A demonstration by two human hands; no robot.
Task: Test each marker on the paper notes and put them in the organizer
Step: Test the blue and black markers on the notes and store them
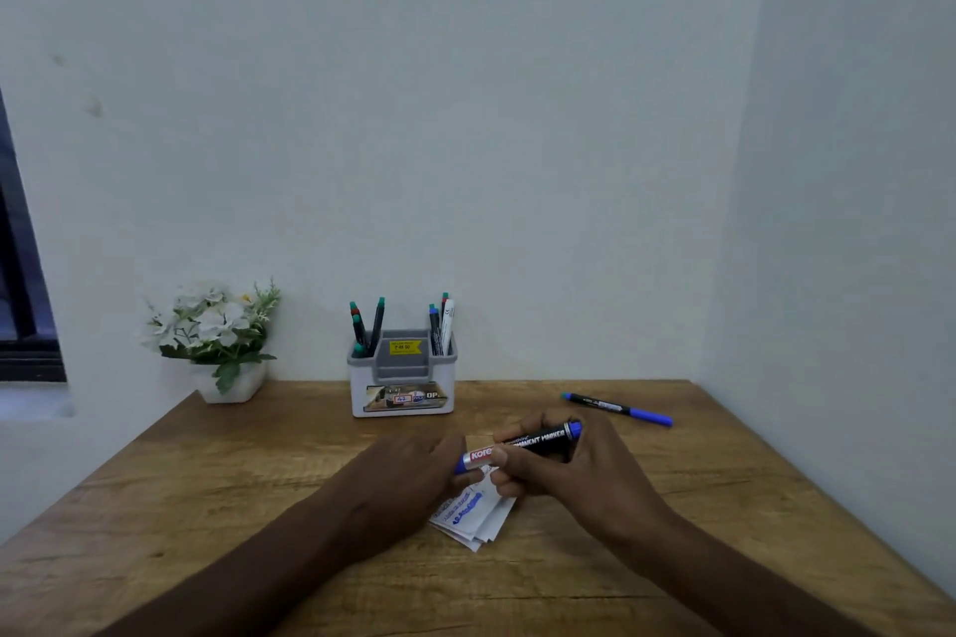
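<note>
Both forearms extend from near edge, converging at centre of wooden surface. Left hand fingers pinch blue cap end of thick black permanent marker. Right hand fingers curl round barrel. Marker held horizontal above scribbled white paper notes. Grey-white plastic organizer stands far centre.

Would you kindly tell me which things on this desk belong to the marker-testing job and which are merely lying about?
Belong to the job:
black permanent marker, held by both hands
paper notes
organizer
blue pen lying on the table

Just lying about:
flower pot
</note>
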